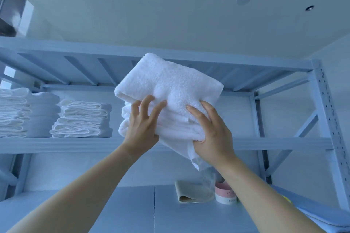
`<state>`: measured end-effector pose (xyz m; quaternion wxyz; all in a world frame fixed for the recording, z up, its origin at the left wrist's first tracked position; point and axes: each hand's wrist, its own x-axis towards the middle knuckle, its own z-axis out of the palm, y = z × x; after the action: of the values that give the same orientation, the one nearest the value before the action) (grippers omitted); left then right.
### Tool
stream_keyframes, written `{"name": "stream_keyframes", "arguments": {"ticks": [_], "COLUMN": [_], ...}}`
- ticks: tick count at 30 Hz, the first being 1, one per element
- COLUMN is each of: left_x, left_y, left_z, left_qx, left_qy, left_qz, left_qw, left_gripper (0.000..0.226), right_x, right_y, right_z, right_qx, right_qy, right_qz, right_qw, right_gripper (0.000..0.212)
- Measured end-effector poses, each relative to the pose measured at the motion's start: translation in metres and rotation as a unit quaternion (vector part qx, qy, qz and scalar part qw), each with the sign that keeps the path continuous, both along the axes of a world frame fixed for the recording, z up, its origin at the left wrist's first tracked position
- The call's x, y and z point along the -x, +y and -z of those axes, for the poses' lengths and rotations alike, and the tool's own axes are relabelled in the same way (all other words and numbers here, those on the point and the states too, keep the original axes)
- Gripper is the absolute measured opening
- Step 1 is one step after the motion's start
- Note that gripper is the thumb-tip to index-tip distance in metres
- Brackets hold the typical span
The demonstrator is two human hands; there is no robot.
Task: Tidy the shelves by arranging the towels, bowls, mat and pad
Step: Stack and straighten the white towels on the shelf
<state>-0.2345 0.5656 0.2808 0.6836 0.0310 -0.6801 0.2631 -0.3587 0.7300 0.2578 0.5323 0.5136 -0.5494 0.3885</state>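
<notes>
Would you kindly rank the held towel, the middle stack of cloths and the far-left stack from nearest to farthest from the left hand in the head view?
1. The held towel, centre, in the grip of the left hand.
2. The middle stack, on the shelf just left of that hand.
3. The far-left stack, at the shelf's left end.

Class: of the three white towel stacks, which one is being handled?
The rightmost stack: the left hand and right hand hold its front, and its top towel tilts. The left stack and middle stack lie untouched.
</notes>
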Motion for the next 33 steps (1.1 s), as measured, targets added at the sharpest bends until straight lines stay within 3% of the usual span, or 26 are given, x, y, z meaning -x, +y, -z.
{"name": "stream_keyframes", "arguments": {"ticks": [8, 18, 25, 29, 33], "left_x": [0.036, 0.059, 0.043, 0.03, 0.033], "left_y": [-0.068, -0.194, -0.238, -0.25, -0.253], "left_z": [-0.048, -0.005, -0.016, -0.024, -0.022], "left_qx": [0.011, -0.039, -0.094, -0.118, -0.121], "left_qy": [0.014, -0.057, -0.091, -0.168, -0.187], "left_qz": [0.038, 0.036, 0.063, 0.023, -0.025], "left_qw": [0.999, 0.997, 0.989, 0.978, 0.974], "left_gripper": [0.084, 0.092, 0.086, 0.101, 0.136], "right_x": [0.02, 0.045, 0.036, 0.047, 0.051], "right_y": [-0.056, -0.185, -0.228, -0.241, -0.243], "right_z": [-0.045, -0.003, -0.025, -0.041, -0.048], "right_qx": [0.01, -0.062, -0.075, -0.102, -0.099], "right_qy": [0.014, -0.061, -0.019, -0.024, -0.019], "right_qz": [0.04, 0.055, 0.099, 0.093, 0.098], "right_qw": [0.999, 0.995, 0.992, 0.99, 0.99], "right_gripper": [0.088, 0.095, 0.099, 0.096, 0.1]}}
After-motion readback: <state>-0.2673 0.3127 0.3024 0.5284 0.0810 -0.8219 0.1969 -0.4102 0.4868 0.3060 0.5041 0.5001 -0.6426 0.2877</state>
